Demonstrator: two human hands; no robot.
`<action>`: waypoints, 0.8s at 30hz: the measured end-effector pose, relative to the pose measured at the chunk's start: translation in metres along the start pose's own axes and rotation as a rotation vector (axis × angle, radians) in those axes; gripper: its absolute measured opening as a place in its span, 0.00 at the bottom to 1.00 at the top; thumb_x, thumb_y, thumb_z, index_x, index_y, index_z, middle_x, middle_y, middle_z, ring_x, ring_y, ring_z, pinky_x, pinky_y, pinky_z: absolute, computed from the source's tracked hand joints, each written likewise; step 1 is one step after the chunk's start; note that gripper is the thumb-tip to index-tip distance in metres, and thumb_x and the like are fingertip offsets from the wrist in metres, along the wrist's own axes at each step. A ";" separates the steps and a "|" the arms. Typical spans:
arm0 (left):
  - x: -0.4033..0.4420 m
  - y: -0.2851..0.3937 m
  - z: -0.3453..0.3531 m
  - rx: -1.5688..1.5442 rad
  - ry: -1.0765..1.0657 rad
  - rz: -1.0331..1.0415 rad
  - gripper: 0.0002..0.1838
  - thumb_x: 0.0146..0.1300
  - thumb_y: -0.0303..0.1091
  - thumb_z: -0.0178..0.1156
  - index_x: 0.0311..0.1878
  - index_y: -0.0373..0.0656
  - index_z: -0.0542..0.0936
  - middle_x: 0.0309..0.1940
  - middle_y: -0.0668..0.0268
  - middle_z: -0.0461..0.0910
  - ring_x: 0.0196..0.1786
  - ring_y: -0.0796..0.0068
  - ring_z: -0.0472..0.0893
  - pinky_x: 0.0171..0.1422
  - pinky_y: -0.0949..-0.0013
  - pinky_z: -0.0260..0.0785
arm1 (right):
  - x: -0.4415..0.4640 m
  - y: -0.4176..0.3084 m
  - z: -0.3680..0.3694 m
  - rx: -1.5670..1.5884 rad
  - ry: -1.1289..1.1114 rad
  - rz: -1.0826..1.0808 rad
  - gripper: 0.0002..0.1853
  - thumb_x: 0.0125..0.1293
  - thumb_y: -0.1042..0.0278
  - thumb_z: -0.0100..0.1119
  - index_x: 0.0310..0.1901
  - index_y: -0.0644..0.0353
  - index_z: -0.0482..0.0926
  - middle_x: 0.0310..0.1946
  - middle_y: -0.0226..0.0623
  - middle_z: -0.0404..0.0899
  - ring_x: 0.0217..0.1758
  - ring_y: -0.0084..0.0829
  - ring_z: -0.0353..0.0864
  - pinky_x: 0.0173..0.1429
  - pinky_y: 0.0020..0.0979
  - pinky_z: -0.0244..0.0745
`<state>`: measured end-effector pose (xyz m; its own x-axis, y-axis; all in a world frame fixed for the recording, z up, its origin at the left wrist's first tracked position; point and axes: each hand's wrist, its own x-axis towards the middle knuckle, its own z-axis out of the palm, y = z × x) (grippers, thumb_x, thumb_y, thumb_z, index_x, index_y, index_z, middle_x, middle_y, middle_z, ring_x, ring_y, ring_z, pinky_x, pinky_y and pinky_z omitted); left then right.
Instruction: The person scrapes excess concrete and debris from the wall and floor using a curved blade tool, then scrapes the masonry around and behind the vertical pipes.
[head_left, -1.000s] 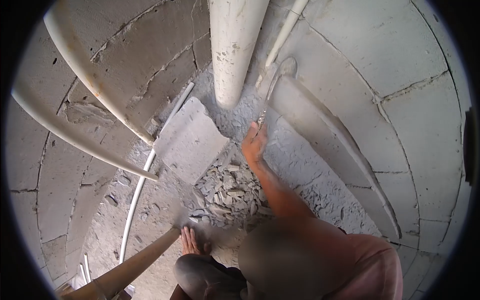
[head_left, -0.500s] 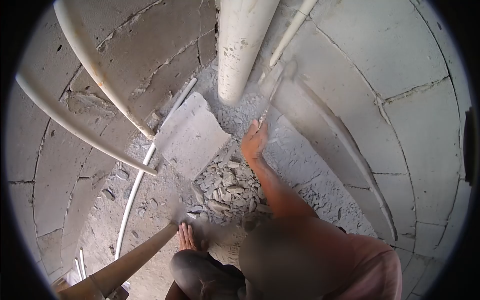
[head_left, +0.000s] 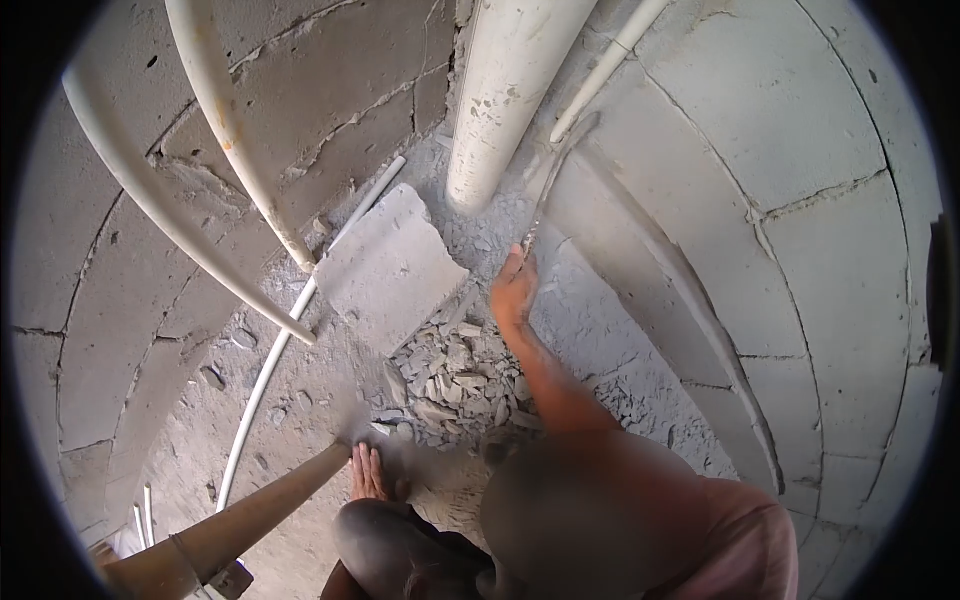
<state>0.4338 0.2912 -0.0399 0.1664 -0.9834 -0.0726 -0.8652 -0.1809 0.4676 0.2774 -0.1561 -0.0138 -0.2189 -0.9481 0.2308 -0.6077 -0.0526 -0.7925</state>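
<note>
My right hand [head_left: 514, 290] is closed around the near end of a long, thin, curved tool [head_left: 545, 190], whose far end lies near the right wall and a thin pipe. Its exact kind is unclear. Low in the view, my left hand [head_left: 369, 472] rests on the dusty ground with fingers stretched out, beside the end of a brown pole [head_left: 250, 510]. Between the hands is a heap of broken grey rubble [head_left: 455, 385]. A flat, pale slab [head_left: 392, 270] with a ragged edge lies left of my right hand.
A thick white pipe [head_left: 510, 100] stands in the corner. Two curved pipes [head_left: 150, 200] [head_left: 235, 140] run along the left wall, and a thin white pipe [head_left: 262, 385] lies on the floor. Block walls [head_left: 800, 250] enclose the space. A blurred dark round shape covers part of the lower view.
The view has shifted, moving the upper pipes rightward in the picture. The tool's far end has changed position slightly in my right hand's grip. My left hand stays on the ground beside the pole.
</note>
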 end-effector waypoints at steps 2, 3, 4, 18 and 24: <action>0.003 0.005 -0.009 -0.004 -0.056 -0.025 0.52 0.59 0.46 0.67 0.79 0.31 0.53 0.79 0.33 0.51 0.82 0.28 0.51 0.81 0.30 0.49 | -0.013 -0.007 -0.011 0.071 0.091 -0.133 0.22 0.80 0.59 0.52 0.49 0.80 0.75 0.33 0.66 0.80 0.36 0.62 0.82 0.39 0.51 0.73; 0.004 0.004 -0.009 -0.005 -0.061 -0.027 0.52 0.59 0.46 0.67 0.79 0.31 0.53 0.79 0.33 0.51 0.82 0.28 0.51 0.81 0.30 0.49 | -0.016 -0.013 -0.016 0.111 0.116 -0.169 0.22 0.80 0.60 0.51 0.48 0.79 0.75 0.30 0.64 0.79 0.34 0.60 0.81 0.38 0.49 0.73; 0.004 0.005 -0.010 0.000 -0.062 -0.029 0.52 0.59 0.46 0.67 0.79 0.31 0.53 0.79 0.33 0.51 0.82 0.29 0.51 0.82 0.30 0.49 | -0.020 -0.016 -0.020 0.150 0.141 -0.204 0.21 0.81 0.60 0.51 0.47 0.78 0.76 0.28 0.61 0.78 0.33 0.57 0.81 0.37 0.48 0.72; 0.006 0.005 -0.008 0.011 -0.008 -0.017 0.52 0.58 0.44 0.69 0.79 0.31 0.52 0.79 0.33 0.52 0.82 0.30 0.52 0.82 0.31 0.48 | -0.007 -0.005 -0.014 0.037 0.027 -0.071 0.19 0.80 0.62 0.51 0.49 0.76 0.75 0.27 0.59 0.78 0.31 0.61 0.78 0.37 0.49 0.71; 0.003 0.008 -0.014 -0.035 -0.067 -0.040 0.52 0.59 0.44 0.68 0.79 0.32 0.52 0.79 0.33 0.52 0.82 0.30 0.52 0.82 0.31 0.48 | -0.024 -0.019 -0.028 0.096 0.079 -0.132 0.21 0.81 0.61 0.51 0.50 0.79 0.75 0.29 0.61 0.78 0.33 0.64 0.79 0.39 0.49 0.71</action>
<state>0.4341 0.2871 -0.0244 0.1670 -0.9745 -0.1502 -0.8411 -0.2202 0.4940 0.2724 -0.1231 0.0113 -0.2040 -0.9035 0.3769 -0.5602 -0.2080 -0.8018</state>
